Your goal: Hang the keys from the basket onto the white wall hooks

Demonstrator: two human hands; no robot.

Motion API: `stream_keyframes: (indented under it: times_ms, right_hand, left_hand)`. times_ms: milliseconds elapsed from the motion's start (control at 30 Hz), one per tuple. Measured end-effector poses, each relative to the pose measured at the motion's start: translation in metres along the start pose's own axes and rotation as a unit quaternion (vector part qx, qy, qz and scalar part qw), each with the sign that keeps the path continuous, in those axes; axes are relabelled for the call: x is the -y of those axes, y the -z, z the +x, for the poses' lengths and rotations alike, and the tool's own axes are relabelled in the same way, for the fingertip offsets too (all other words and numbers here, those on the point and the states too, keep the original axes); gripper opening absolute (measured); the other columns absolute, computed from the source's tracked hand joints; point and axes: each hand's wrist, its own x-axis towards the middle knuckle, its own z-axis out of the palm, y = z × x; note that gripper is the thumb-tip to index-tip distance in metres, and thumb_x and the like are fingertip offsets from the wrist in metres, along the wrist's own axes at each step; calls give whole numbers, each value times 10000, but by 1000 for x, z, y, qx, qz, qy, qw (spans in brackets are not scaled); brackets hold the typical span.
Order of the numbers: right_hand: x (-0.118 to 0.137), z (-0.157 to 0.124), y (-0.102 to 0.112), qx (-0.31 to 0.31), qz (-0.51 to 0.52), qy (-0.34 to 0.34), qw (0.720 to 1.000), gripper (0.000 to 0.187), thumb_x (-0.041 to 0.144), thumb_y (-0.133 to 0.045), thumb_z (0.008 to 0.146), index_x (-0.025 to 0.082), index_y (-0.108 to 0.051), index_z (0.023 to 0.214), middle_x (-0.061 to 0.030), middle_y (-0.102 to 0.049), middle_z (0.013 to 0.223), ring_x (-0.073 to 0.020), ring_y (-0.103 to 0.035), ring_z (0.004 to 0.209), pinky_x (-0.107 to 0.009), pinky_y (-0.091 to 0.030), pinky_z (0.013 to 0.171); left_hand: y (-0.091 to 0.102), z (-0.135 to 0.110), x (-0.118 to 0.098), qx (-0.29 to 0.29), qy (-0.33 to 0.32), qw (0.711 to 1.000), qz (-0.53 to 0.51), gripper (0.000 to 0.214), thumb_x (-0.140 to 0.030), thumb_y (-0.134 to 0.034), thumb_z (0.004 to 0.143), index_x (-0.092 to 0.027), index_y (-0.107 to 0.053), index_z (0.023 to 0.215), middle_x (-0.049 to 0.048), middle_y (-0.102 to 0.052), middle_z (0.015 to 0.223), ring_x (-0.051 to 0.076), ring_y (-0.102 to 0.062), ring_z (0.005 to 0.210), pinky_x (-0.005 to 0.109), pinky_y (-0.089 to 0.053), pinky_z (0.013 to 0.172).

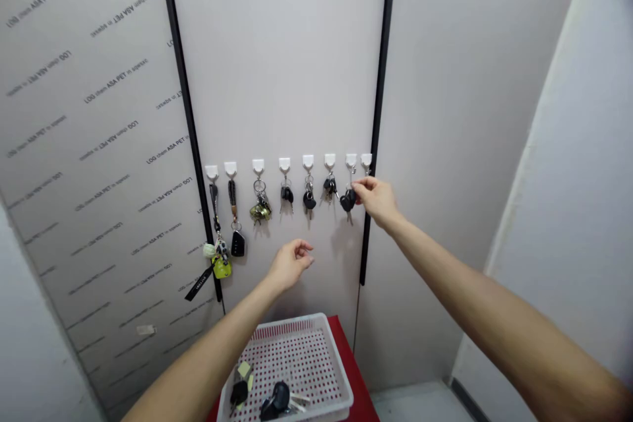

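Observation:
My right hand (378, 199) pinches the edge of a bunch of keys with black heads (348, 200), just below the white adhesive hook (351, 160) second from the right. A thin strand runs from that hook down to the keys. My left hand (291, 264) hovers before the panel under the middle hooks, fingers loosely curled and apart, with nothing visible in them. Closest above it hangs a key bunch with a black fob (309, 200). Left of that hang a small key set (287, 194) and a bunch with brass-coloured pieces (260, 211).
A white perforated basket (341, 369) on a red surface (363, 402) holds black-headed keys (275, 401) and a dark key with yellowish tags (240, 392). At the far left hang a black car fob (238, 243) and a charm-laden keychain (221, 267). Black vertical strips (380, 99) flank the panel.

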Motion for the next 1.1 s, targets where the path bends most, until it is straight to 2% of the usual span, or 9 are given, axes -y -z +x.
stream_keyframes:
  times_ms: [167,367,533,633,733,800,867,967,1100]
  right_hand:
    - [-2,42,4,-73,-44,-25,996,138,236,-455,563,131,-531,611,-2,-525,523,-84,-481,452,-204,-401,435]
    - [-15,57,-2,-92,-161,-26,982,148,231,-457,564,133,-560,604,-26,-559,543,-128,-524,547,-242,-404,531]
    - [-27,39,2,-99,-175,-19,979,229,193,-404,587,131,-564,739,-30,-576,608,-122,-520,566,-256,-395,577]
    - [-43,-3,-4,-113,-190,21,975,281,173,-379,596,133,-534,826,-43,-572,717,-113,-502,600,-260,-386,597]
    - [-61,-79,-23,115,-182,50,975,255,161,-388,600,139,-543,802,-35,-565,706,-102,-489,594,-240,-381,589]
    - [-69,-138,-39,352,-150,62,922,210,160,-407,602,149,-568,736,-24,-565,669,-98,-490,602,-221,-376,594]
    - [-76,-189,-55,495,-126,82,856,190,173,-437,598,168,-577,727,-17,-568,684,-102,-489,617,-213,-369,595]
    - [-84,-234,-77,560,-139,94,811,237,196,-502,559,181,-572,785,-24,-566,732,-126,-485,667,-220,-358,607]
    - [-93,-246,-96,585,-153,108,789,280,213,-528,540,215,-564,818,-9,-561,739,-135,-482,700,-214,-344,614]
  left_hand:
    - [1,-5,11,7,18,1000,-11,132,-113,-447,560,-121,-440,692,-50,-405,512,44,-379,457,185,-309,479]
    - [5,-14,25,7,40,999,-2,130,-115,-438,565,-119,-434,695,-51,-396,508,45,-373,461,183,-304,485]
    - [13,-43,55,46,84,995,16,160,-144,-441,563,-116,-440,720,-44,-410,534,52,-382,485,177,-308,487]
    - [19,-77,81,116,129,982,78,217,-157,-488,516,-129,-473,731,-32,-457,593,63,-410,528,171,-314,499]
    - [24,-110,102,194,184,952,151,252,-157,-548,443,-151,-519,693,-41,-474,583,68,-410,525,159,-302,480]
    - [24,-124,111,220,211,936,173,226,-171,-566,424,-159,-536,647,-43,-477,553,72,-406,511,155,-292,460]
    - [25,-130,116,227,230,931,172,195,-197,-565,434,-161,-542,625,-42,-481,530,75,-405,493,156,-286,444]
    - [27,-131,117,232,235,928,175,144,-211,-529,479,-164,-551,613,-43,-477,491,74,-393,458,158,-278,427]
    - [28,-131,117,203,226,921,243,110,-152,-502,477,-168,-560,569,-36,-482,461,82,-391,440,167,-266,422]
